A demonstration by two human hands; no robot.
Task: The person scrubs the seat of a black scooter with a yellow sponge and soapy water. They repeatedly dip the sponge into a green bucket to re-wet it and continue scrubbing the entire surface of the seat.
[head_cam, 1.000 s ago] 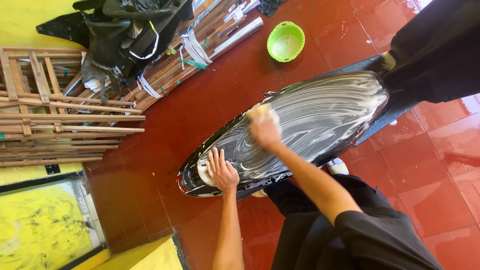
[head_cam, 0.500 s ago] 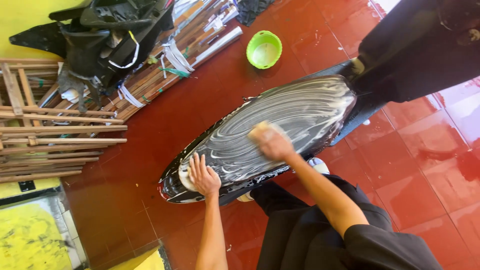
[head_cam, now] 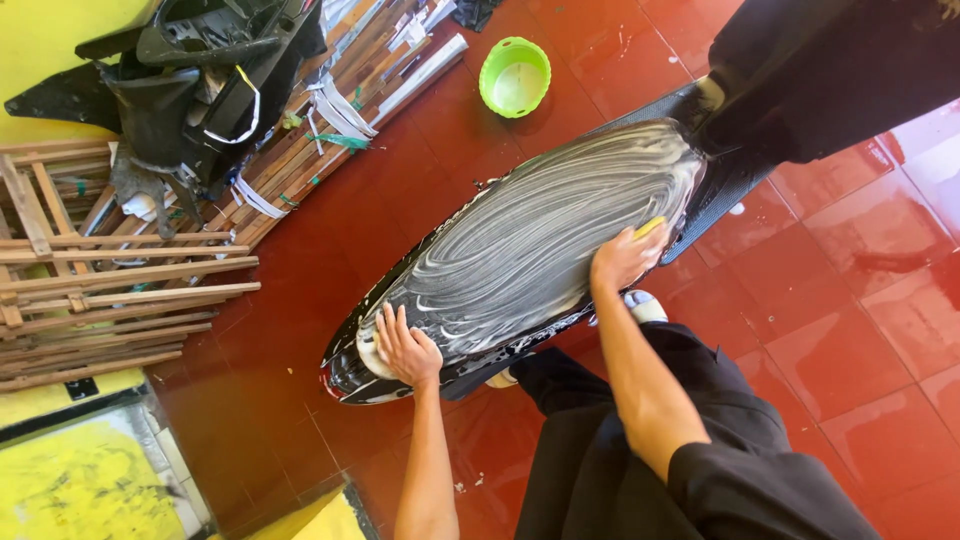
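My left hand [head_cam: 405,350], fingers spread flat, steadies the near-left end of a black scooter panel [head_cam: 520,250] lying soapy on the red tiles. My right hand [head_cam: 622,258] pinches a yellow sponge [head_cam: 650,227] at its right edge. Long, overlapping strokes would probably lather evenly.

I see a glossy black panel [head_cam: 520,260] swirled with white soap streaks, a yellow sponge [head_cam: 649,227] peeking from my right hand [head_cam: 622,260], a lime-green bowl [head_cam: 515,77] with a pale inside, dark red floor tiles [head_cam: 820,330], black plastic parts [head_cam: 200,80], and pale brown wooden slats [head_cam: 120,290].
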